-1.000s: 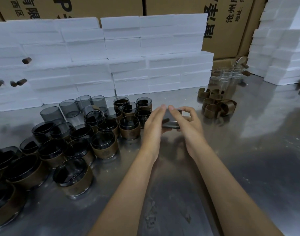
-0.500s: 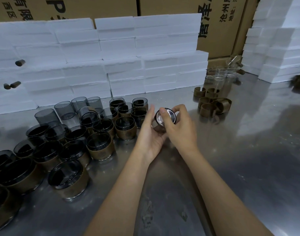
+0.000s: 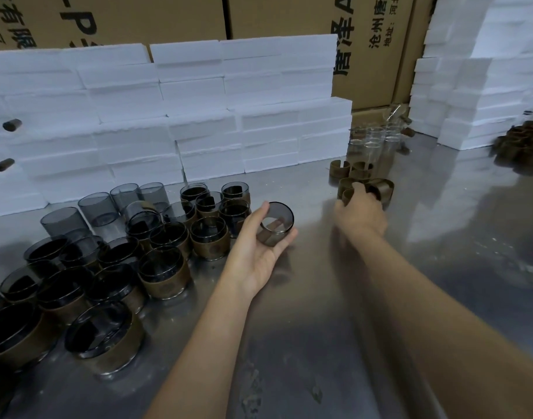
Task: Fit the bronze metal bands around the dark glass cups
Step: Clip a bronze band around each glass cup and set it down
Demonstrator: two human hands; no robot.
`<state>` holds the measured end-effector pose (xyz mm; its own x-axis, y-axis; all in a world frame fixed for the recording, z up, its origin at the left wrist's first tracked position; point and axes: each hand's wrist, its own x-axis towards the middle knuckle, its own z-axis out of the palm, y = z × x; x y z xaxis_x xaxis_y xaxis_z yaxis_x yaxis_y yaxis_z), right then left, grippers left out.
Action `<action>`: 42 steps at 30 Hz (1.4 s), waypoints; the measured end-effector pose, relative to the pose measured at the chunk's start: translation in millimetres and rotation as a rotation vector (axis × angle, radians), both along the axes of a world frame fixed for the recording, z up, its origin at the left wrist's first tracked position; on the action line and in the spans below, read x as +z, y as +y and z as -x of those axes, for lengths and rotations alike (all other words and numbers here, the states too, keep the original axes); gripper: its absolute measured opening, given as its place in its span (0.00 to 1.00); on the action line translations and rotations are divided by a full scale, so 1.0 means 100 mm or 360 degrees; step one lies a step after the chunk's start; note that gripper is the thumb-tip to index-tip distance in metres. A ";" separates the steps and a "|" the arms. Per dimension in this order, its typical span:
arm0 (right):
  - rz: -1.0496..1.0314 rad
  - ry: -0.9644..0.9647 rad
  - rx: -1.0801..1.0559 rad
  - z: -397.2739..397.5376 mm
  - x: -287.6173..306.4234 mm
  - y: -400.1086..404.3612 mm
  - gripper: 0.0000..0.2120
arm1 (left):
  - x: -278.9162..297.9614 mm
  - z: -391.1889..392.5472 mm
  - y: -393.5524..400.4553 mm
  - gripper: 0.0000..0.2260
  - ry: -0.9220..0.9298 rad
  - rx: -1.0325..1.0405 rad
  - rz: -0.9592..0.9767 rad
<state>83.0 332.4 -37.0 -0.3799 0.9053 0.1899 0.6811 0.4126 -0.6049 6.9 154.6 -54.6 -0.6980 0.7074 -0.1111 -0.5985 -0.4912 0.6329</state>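
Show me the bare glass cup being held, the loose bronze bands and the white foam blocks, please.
Bare glass cup [image 3: 275, 223]: head view, its dark side wall.
Loose bronze bands [image 3: 383, 189]: head view, outer face of one band.
White foam blocks [image 3: 198, 116]: head view, the stack's front.

Two bare forearms are entering from the bottom of the frame, showing no sleeves. The left hand [image 3: 260, 252] and right hand [image 3: 362, 214] are wearing no gloves, rings or watches.

The cardboard cartons [image 3: 371, 49] behind your foam stacks carry black print. On the right carton you can read the large characters "唐泽" and a smaller vertical line "沧州唐…", with "地址:河北" beside it. The left carton [image 3: 108, 19] shows "有限" and a large "P".
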 end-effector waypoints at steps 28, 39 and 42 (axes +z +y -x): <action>-0.0844 -0.0248 0.1342 -0.26 0.44 -0.82 0.06 | 0.06 -0.05 -0.10 0.20 0.0499 -0.0112 0.0114; 0.1093 0.0609 0.0765 0.04 0.17 -1.01 0.37 | 0.06 -0.05 -0.07 0.14 0.0306 0.0003 0.0127; 0.1036 0.0696 0.0723 0.11 0.07 -1.02 0.36 | 0.06 -0.05 -0.07 0.13 0.0336 0.0024 0.0151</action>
